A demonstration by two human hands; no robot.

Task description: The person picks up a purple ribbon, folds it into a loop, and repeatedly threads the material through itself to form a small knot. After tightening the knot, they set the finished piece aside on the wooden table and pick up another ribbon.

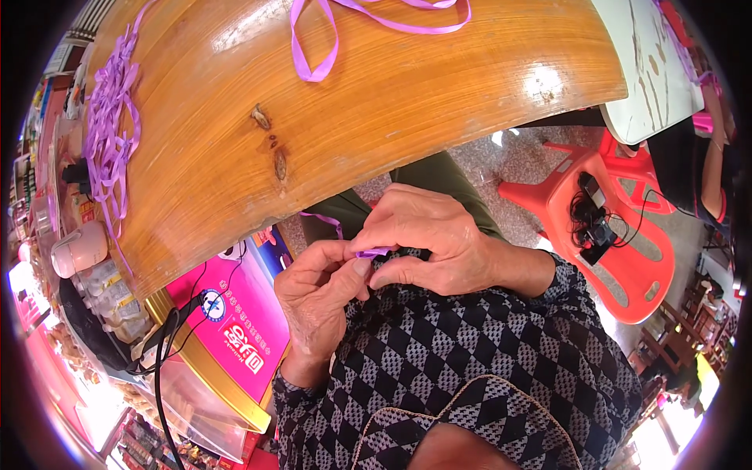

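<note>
Both hands meet over my lap, just off the near edge of the wooden table [376, 110]. My left hand [317, 301] pinches a purple ribbon [374, 252] between thumb and forefinger. The fingers of my right hand [431, 239] are closed on the same small folded piece from the other side. A loose end of the ribbon hangs beyond the fingers toward the table edge. How the ribbon is folded inside the fingers is hidden. At the far side of the tabletop lies a looped length of purple ribbon [315, 66].
A tangled heap of purple ribbon [110, 129] drapes along the table's left edge. Beside it sits a pink rounded container [80, 249]. A bright pink box [227, 329] stands at lower left with black cables. On the right, a red plastic stool [627, 274] carries black cabled devices [597, 235].
</note>
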